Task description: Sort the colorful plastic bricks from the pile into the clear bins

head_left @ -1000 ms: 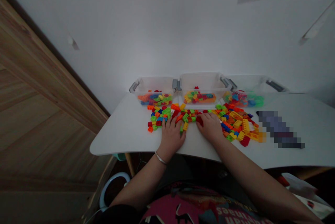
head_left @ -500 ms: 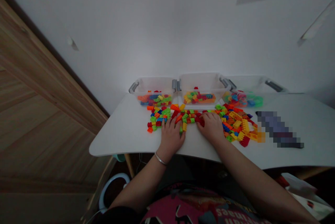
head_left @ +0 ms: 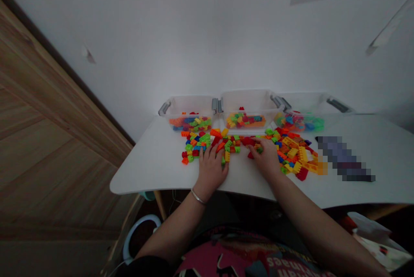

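Note:
Many small plastic bricks in red, orange, yellow, green and blue lie scattered on a white table (head_left: 155,165). My left hand (head_left: 211,168) rests flat with fingers spread, its fingertips touching the left cluster of bricks (head_left: 196,143). A thin bracelet (head_left: 198,196) circles that wrist. My right hand (head_left: 267,159) lies palm down with fingers stretched out beside the right heap of bricks (head_left: 296,154). Its fingertips touch a group of red bricks (head_left: 248,141), and one more red brick (head_left: 250,155) sits by the thumb. Neither hand visibly grips anything.
Three clear bins with grey handles stand along the wall: left (head_left: 190,105), middle (head_left: 249,99), right (head_left: 307,101), each with bricks inside. A blurred-out dark object (head_left: 344,159) lies at the right. A wooden panel (head_left: 48,139) is to the left.
My right hand has slid a little to the right and forward, uncovering red bricks near the table's middle. My left hand has stayed in place.

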`<state>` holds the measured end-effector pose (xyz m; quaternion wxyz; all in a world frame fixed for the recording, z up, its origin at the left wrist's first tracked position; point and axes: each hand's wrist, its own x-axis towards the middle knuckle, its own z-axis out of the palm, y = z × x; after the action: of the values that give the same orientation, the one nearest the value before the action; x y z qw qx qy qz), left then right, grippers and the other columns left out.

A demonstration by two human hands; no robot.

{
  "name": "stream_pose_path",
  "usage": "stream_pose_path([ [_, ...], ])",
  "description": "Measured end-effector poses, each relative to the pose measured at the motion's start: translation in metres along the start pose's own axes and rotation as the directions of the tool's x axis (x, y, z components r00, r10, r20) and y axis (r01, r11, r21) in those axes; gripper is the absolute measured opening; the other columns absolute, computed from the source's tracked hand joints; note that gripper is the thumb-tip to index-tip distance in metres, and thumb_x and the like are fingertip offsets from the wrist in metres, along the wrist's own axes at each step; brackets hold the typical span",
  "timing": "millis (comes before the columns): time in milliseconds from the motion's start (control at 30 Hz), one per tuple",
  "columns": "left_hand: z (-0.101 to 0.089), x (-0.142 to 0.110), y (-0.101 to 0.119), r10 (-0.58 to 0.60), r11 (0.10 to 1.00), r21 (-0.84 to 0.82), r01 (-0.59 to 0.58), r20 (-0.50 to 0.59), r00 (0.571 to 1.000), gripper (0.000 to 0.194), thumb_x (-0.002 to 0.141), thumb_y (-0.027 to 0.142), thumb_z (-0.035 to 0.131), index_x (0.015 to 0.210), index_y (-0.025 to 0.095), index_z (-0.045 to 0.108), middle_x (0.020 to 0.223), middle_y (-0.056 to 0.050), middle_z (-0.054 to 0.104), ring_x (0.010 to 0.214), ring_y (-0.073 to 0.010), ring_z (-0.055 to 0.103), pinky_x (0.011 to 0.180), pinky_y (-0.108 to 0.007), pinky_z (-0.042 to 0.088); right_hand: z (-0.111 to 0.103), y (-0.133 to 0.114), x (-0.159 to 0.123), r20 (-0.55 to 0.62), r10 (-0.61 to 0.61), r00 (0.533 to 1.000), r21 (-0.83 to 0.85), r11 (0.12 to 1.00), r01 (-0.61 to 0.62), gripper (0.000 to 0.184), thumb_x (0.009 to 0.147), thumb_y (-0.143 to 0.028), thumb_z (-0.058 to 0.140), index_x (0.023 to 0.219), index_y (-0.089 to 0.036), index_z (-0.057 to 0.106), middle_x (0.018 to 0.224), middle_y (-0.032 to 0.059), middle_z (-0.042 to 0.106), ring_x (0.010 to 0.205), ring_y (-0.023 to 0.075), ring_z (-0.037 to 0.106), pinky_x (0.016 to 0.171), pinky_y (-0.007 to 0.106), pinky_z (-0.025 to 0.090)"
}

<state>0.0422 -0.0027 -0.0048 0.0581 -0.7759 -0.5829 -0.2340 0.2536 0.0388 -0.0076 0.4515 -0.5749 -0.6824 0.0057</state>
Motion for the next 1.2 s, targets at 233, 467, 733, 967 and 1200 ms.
stream_pose_path([
  [233,0.0,0.0,0.0,0.006,1.0,0.008,-0.006,-0.002,1.0,0.045,0.085,0.036,0.057,0.127,0.02,0.057,0.138,-0.01,0.055,0.131,-0.0308,0.044,0.117,-0.057,0.021,-0.018,-0.001,0.024,-0.214,0.198,0.956,0.295,0.946,-0.13,0.031,0.081,-0.042,0.061,0.102,-0.021,0.065,0.094,0.0072,0.067,0.081,0.0209,0.061,0.079,0.041,0.052],
  [467,-0.001,0.0,0.0,0.003,1.0,0.011,-0.003,0.012,1.0,0.046,0.086,0.037,0.056,0.128,0.02,0.057,0.14,-0.011,0.054,0.132,-0.0312,0.043,0.117,-0.057,0.021,-0.038,0.003,0.099,-0.4,0.114,0.91,0.371,0.928,0.047,0.032,0.085,-0.04,0.056,0.111,-0.022,0.056,0.106,0.0082,0.063,0.093,0.0193,0.064,0.086,0.041,0.053],
  [733,-0.001,0.0,0.0,0.006,1.0,0.004,-0.006,0.006,1.0,0.045,0.085,0.037,0.057,0.128,0.021,0.057,0.141,-0.01,0.053,0.132,-0.0314,0.043,0.117,-0.057,0.021,-0.026,0.009,0.161,-0.268,0.14,0.953,0.211,0.974,-0.084,0.029,0.08,-0.039,0.061,0.1,-0.019,0.058,0.099,0.0069,0.068,0.08,0.0174,0.063,0.078,0.036,0.051],
  [967,0.0,0.0,-0.002,0.01,1.0,-0.003,-0.01,-0.006,1.0,0.045,0.084,0.037,0.058,0.127,0.021,0.058,0.139,-0.011,0.054,0.131,-0.0309,0.044,0.116,-0.057,0.022,-0.02,0.011,0.169,-0.121,0.225,0.967,0.063,0.974,-0.218,0.025,0.072,-0.03,0.067,0.094,-0.02,0.061,0.087,0.0033,0.071,0.075,0.0172,0.064,0.074,0.032,0.049],
  [1200,-0.002,0.001,-0.001,0.003,1.0,-0.016,-0.002,0.006,1.0,0.046,0.083,0.036,0.059,0.127,0.02,0.058,0.139,-0.011,0.055,0.131,-0.0318,0.044,0.116,-0.058,0.023,-0.027,0.006,0.167,-0.005,0.236,0.972,-0.127,0.964,-0.235,0.012,0.074,-0.022,0.063,0.084,-0.02,0.068,0.079,0.0051,0.071,0.076,0.0208,0.065,0.074,0.032,0.047],
])
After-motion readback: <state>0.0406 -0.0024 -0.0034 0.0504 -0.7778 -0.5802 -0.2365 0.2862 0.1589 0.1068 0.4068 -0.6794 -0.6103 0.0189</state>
